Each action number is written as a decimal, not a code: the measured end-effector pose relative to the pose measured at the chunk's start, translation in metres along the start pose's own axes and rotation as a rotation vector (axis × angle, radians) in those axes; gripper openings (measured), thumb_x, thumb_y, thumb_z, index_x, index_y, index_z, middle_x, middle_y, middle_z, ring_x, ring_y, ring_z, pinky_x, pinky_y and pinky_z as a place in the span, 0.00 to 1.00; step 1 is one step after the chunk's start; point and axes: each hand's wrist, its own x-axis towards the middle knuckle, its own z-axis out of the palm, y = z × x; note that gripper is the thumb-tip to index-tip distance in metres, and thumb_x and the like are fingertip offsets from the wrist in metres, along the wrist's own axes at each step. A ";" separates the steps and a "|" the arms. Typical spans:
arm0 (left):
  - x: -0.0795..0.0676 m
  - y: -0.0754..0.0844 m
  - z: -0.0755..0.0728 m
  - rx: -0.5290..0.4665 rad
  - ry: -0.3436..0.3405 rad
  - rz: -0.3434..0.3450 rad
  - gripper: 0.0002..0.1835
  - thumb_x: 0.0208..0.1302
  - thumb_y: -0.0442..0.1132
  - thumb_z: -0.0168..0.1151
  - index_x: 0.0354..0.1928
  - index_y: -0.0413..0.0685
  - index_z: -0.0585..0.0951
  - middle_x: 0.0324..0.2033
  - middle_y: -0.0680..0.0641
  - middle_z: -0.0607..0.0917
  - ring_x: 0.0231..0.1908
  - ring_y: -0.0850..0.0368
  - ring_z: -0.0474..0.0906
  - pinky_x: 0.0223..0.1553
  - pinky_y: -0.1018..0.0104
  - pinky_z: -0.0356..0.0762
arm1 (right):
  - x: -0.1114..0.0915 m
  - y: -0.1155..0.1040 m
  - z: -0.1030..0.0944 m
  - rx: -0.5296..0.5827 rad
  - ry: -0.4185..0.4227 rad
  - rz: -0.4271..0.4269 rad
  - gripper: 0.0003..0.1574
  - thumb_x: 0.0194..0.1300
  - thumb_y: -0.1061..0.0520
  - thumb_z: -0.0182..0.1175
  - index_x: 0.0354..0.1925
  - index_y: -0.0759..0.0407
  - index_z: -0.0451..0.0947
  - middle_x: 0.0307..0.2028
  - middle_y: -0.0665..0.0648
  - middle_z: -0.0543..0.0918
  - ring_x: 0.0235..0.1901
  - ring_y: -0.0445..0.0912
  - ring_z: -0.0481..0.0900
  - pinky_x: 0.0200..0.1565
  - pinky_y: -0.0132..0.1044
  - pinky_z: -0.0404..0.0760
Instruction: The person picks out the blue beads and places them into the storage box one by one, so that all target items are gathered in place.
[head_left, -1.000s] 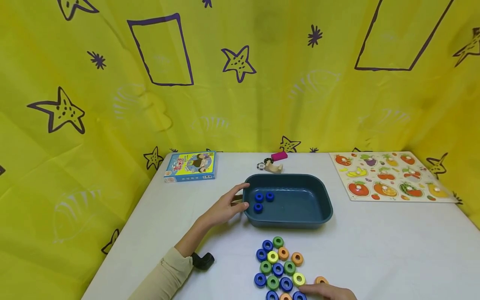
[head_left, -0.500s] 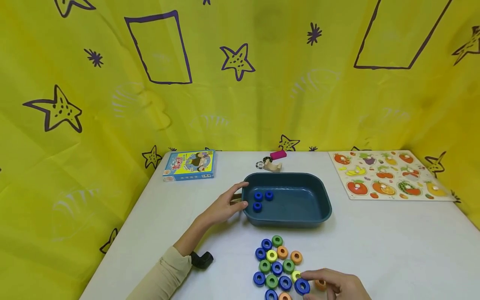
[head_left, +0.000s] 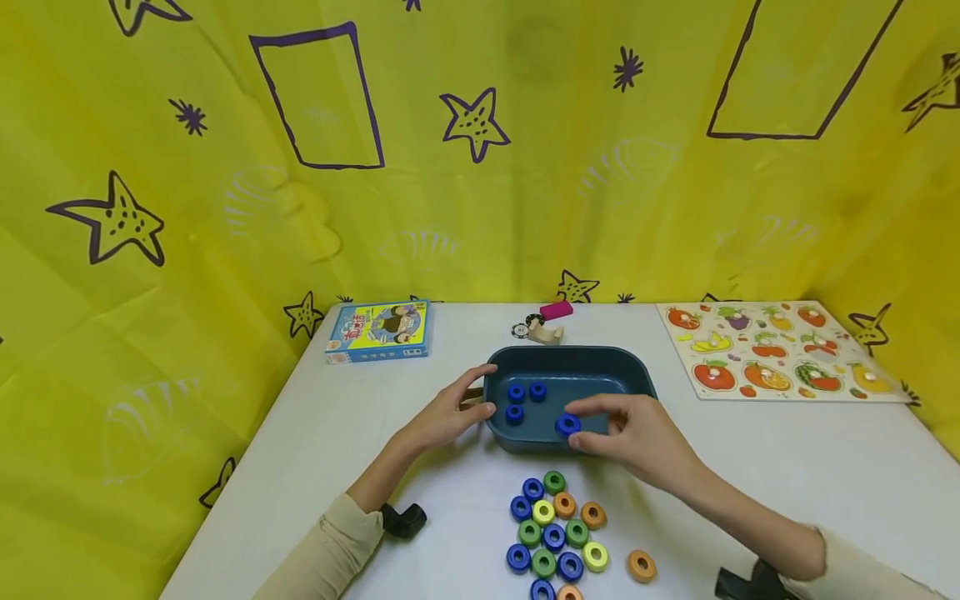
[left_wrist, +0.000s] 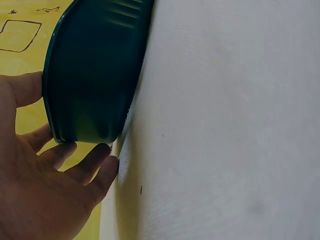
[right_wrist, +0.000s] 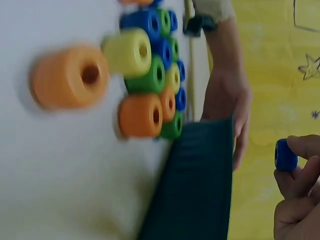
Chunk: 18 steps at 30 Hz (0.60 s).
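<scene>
A dark teal plastic tub [head_left: 622, 429] sits mid-table with several blue beads lying in it, such as one blue bead [head_left: 514, 414] at its left end. My left hand [head_left: 446, 412] grips that left end, thumb and forefinger at the rim; in the left wrist view its other fingers [left_wrist: 102, 180] lie against the outer end wall. My right hand [head_left: 637, 433] pinches one blue ring-shaped bead [head_left: 567, 425] between thumb and forefinger, over the tub's near rim. In the right wrist view this blue bead [right_wrist: 286, 155] appears above rim level.
Blue, green, yellow and orange beads [head_left: 553, 536] cluster in front of the tub, with one orange bead [head_left: 641, 566] apart to the right. Behind stand a blue game box [head_left: 378, 332], small pieces [head_left: 546, 333] and a fruit puzzle board [head_left: 780, 354]. A yellow curtain [head_left: 480, 225] backs the table.
My right hand has picked up a blue bead from the near right of the cluster and carried it forward over the tub. The left hand keeps its place on the tub.
</scene>
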 end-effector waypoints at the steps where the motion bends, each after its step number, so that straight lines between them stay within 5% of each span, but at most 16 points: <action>1: 0.000 -0.001 0.000 0.004 0.004 0.002 0.31 0.67 0.44 0.55 0.70 0.64 0.57 0.70 0.53 0.53 0.63 0.45 0.60 0.59 0.49 0.64 | 0.010 0.004 0.001 0.006 -0.002 -0.020 0.20 0.48 0.41 0.70 0.42 0.40 0.82 0.18 0.48 0.74 0.12 0.43 0.63 0.12 0.31 0.59; 6: 0.000 0.000 -0.001 0.012 -0.002 -0.001 0.31 0.67 0.45 0.55 0.70 0.65 0.56 0.70 0.54 0.53 0.63 0.45 0.60 0.59 0.48 0.63 | 0.051 0.024 0.010 -0.002 -0.053 -0.051 0.18 0.49 0.45 0.71 0.41 0.43 0.83 0.36 0.45 0.83 0.14 0.45 0.65 0.15 0.32 0.63; 13: -0.009 0.026 -0.005 0.011 -0.035 -0.004 0.32 0.68 0.40 0.53 0.71 0.51 0.55 0.70 0.46 0.53 0.63 0.40 0.59 0.59 0.48 0.63 | 0.083 0.050 0.028 -0.072 -0.194 -0.110 0.16 0.50 0.50 0.71 0.41 0.47 0.84 0.39 0.45 0.84 0.25 0.43 0.72 0.24 0.33 0.72; 18: -0.013 0.037 -0.007 0.015 -0.040 -0.001 0.32 0.68 0.42 0.53 0.70 0.49 0.55 0.70 0.45 0.53 0.63 0.40 0.60 0.59 0.49 0.63 | 0.092 0.057 0.033 -0.045 -0.289 -0.121 0.16 0.52 0.52 0.70 0.42 0.50 0.84 0.43 0.49 0.83 0.42 0.45 0.78 0.40 0.41 0.79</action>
